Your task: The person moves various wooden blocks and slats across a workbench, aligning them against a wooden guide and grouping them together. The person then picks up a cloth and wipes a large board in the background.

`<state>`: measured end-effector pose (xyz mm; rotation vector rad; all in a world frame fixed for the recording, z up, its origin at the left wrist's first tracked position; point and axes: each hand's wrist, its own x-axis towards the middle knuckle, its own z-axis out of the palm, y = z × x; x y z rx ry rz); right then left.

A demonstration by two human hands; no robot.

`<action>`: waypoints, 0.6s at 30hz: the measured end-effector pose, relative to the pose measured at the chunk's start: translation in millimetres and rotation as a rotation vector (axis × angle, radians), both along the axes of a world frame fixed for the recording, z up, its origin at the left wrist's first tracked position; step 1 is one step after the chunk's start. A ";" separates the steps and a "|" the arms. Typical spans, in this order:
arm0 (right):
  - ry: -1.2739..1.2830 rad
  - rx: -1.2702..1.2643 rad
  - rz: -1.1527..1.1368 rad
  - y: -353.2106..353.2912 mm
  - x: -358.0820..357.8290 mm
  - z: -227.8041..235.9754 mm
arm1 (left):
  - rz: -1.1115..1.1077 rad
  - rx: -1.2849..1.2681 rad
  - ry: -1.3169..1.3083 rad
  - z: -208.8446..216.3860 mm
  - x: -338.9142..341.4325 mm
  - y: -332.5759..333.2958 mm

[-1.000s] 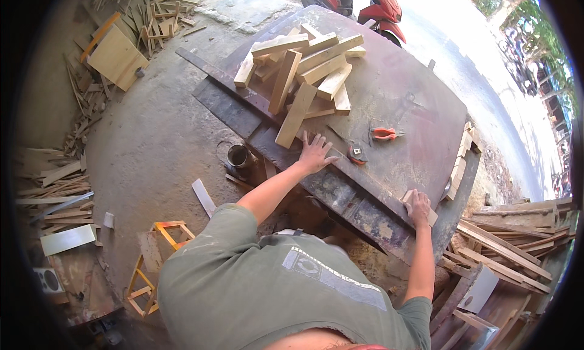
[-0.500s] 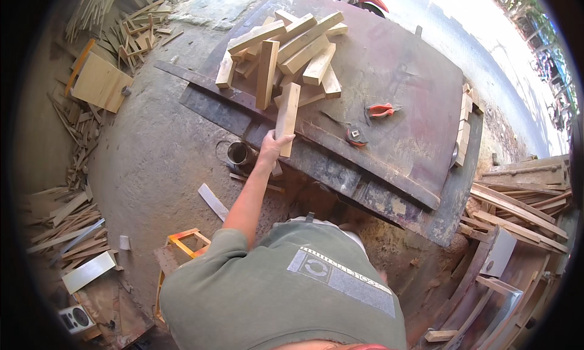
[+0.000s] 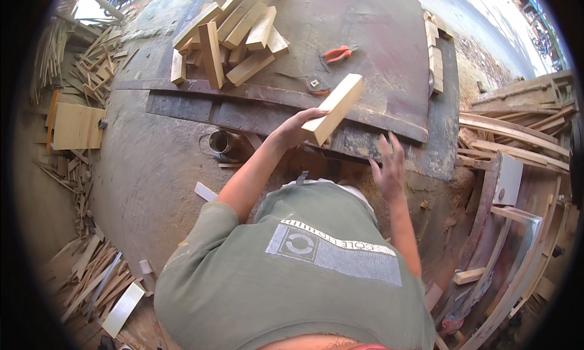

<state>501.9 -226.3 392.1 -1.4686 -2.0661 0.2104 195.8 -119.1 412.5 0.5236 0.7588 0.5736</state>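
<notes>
Block (image 3: 334, 109) is held nearest, raised over the front edge of the worktop (image 3: 389, 52), long axis slanted away and to the right. It is gripped by the left hand (image 3: 296, 129) alone, at its near end; fingers clamped on it, those under the timber hidden. Main risk, as judged: twist or slip, caused by the far end being unsupported. If dropped, the edge or ground (image 3: 146, 167) could be struck. Left forearm (image 3: 252, 176) is angled forward and inward to the block. Right hand (image 3: 390, 167) is empty, fingers spread apart and pointed forward; blurred, so contact with the edge can't be told. Pinch possible if block came down there. Front rail (image 3: 389, 120) is run along the edge; metal can (image 3: 222, 143) is seen below it, left of the hands. Past the block, tape-measure-like tool (image 3: 317, 87) and red-handled pliers (image 3: 338, 55) are left loose; could be knocked by a low swing. Farther left, pile of blocks (image 3: 242, 28) is heaped crosswise; could be toppled by a nudge. By the right end, row of blocks (image 3: 435, 64) is lined up.
</notes>
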 end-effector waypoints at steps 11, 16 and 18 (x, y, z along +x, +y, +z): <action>-0.157 0.027 0.096 69.5 2.2 16.5 | -0.410 0.072 -0.069 -52.4 80.5 18.7; 1.037 -0.539 -0.185 62.2 10.6 1.2 | -0.435 0.400 0.207 -23.5 84.9 -5.0; 1.073 -0.610 -0.137 75.3 5.2 5.9 | -0.388 0.550 0.342 -21.9 91.4 -11.6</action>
